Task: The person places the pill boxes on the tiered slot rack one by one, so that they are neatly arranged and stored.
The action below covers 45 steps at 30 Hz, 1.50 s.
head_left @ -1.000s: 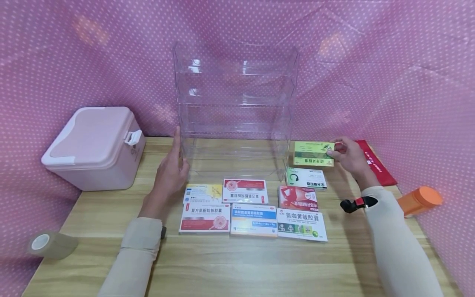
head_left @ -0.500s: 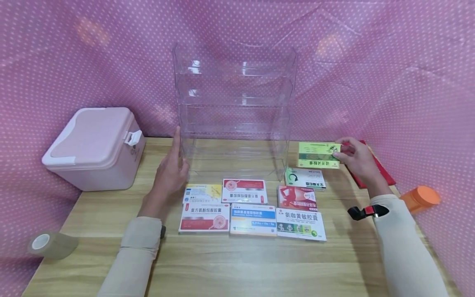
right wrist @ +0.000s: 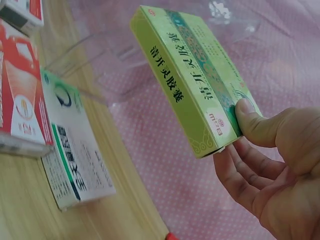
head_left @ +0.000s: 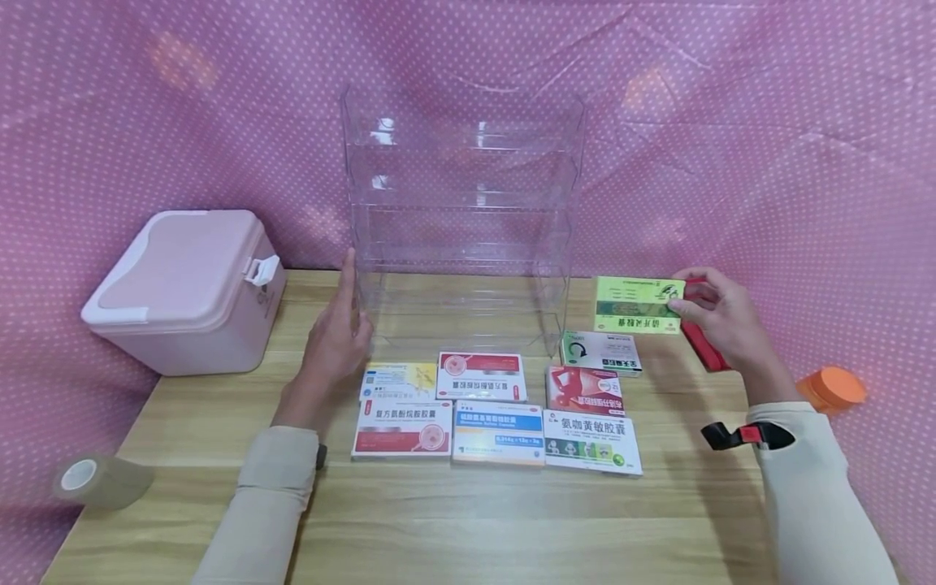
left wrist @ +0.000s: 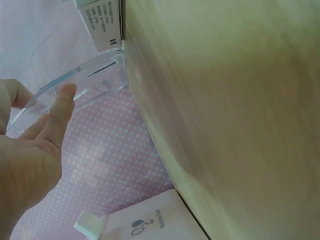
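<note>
My right hand (head_left: 720, 313) pinches the right end of a yellow-green medicine box (head_left: 638, 307) between thumb and fingers. In the right wrist view this medicine box (right wrist: 185, 75) is tilted, its printed front and one long side showing. My left hand (head_left: 338, 341) holds the lower left side of a tall clear plastic rack (head_left: 468, 207) with several tiers. The left wrist view has thumb and fingers on either side of the rack's side panel (left wrist: 75, 75). A white-and-green box (head_left: 602, 352) lies just below the held box, with a red box (head_left: 587, 391) nearer me.
More medicine boxes lie in front of the rack, including a blue-and-white box (head_left: 500, 435) and a white box (head_left: 592, 443). A pink lidded case (head_left: 190, 284) and a tape roll (head_left: 102, 482) stand left. A red pouch (head_left: 704, 348) and an orange bottle (head_left: 834, 390) are right.
My right hand has lifted the yellow-green box and carried it a little right, tilting its face towards me. My left hand and the rack have stayed in place.
</note>
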### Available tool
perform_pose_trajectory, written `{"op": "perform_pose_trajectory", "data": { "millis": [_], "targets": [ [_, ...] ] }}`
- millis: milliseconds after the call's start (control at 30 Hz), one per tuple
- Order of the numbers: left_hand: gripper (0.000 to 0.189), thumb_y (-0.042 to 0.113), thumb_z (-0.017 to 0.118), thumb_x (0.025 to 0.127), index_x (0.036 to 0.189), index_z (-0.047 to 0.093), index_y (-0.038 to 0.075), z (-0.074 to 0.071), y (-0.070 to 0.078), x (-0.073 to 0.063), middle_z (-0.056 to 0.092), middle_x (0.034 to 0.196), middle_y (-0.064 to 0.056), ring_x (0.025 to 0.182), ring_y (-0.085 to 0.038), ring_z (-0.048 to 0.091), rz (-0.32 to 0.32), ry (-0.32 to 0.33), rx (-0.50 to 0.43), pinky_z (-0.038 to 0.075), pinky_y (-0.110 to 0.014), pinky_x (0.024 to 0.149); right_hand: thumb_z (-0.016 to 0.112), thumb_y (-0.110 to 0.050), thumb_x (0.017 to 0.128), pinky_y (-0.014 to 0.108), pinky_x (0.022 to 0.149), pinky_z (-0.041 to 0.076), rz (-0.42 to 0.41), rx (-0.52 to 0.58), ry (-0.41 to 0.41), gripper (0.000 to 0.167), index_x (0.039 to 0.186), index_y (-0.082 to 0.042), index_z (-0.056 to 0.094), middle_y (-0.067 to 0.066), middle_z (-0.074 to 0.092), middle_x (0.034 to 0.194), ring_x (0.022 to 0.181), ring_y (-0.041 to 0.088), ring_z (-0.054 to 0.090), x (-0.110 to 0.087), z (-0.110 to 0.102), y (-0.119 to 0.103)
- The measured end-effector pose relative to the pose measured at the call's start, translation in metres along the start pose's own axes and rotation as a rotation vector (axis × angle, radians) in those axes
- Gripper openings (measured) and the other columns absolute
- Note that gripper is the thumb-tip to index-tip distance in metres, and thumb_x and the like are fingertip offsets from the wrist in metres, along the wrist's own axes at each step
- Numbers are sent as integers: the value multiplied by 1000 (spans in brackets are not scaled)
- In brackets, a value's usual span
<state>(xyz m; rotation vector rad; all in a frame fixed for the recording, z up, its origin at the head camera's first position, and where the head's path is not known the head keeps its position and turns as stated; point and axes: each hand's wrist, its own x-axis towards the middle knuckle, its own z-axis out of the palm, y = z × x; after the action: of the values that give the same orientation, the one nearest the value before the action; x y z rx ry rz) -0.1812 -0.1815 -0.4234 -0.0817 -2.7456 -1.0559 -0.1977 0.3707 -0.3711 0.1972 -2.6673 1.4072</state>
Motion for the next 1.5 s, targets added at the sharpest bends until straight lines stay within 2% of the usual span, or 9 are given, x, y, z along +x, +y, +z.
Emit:
{"op": "perform_pose_trajectory", "data": {
  "millis": [167,367,567,800,933,1067,1267,1433,1500],
  "targets": [
    [105,7,52,105,166,-18,55,-1,-2,5,23,180,-13,151,-53,45,6,0,-6,45,-74,117,71,-7,102,10,79,61,-12,-2,-2,36,136,-5,60,-22,69,102,93,-9,70,-6,6,-13],
    [105,6,53,104,167,-16,53,-2,-5,9,24,180,-14,145,-53,51,20,0,-13,49,-74,112,72,1,99,10,74,60,-77,27,-11,38,135,2,59,-18,69,98,88,-8,70,-11,21,-22],
    [105,4,54,104,169,-14,52,-3,-7,13,25,180,-13,141,-51,54,35,-1,-18,53,-72,108,72,2,99,12,77,61,-62,63,-62,38,134,2,57,-15,69,101,91,-5,70,-15,36,-30],
    [107,3,54,103,168,-15,53,-6,-9,17,26,179,-13,138,-51,56,46,-7,-22,54,-71,104,73,4,97,12,78,60,-79,42,-73,37,132,4,59,-8,70,103,91,-4,70,-17,50,-38],
    [105,4,54,103,170,-13,50,-7,-9,18,26,179,-14,143,-52,53,38,-14,-26,52,-73,109,73,4,97,11,79,60,-78,42,-85,38,131,4,59,-5,70,103,91,-3,70,-18,57,-39],
    [103,5,54,105,170,-13,49,-7,-11,19,23,180,-12,145,-52,51,31,-21,-27,50,-72,112,74,3,97,11,80,60,-62,34,-95,39,133,3,59,5,71,107,91,-3,70,-18,62,-40],
    [105,5,54,104,169,-14,52,-8,-13,20,22,181,-10,133,-50,58,41,-17,-21,55,-70,104,73,2,98,8,82,58,-41,3,-93,40,135,2,59,26,70,116,92,-4,69,-17,64,-43],
    [105,5,53,105,167,-16,54,-9,-13,19,20,182,-9,138,-50,56,43,-15,-24,54,-71,106,73,0,98,8,81,57,-37,-21,-83,41,137,2,58,27,69,115,92,-4,68,-15,64,-43],
    [105,5,54,104,169,-14,51,-9,-13,19,21,181,-9,126,-49,61,54,-8,-20,57,-68,98,74,-1,98,8,80,57,-33,-31,-77,42,137,2,58,26,69,116,91,-3,67,-14,64,-43]
  ]
}}
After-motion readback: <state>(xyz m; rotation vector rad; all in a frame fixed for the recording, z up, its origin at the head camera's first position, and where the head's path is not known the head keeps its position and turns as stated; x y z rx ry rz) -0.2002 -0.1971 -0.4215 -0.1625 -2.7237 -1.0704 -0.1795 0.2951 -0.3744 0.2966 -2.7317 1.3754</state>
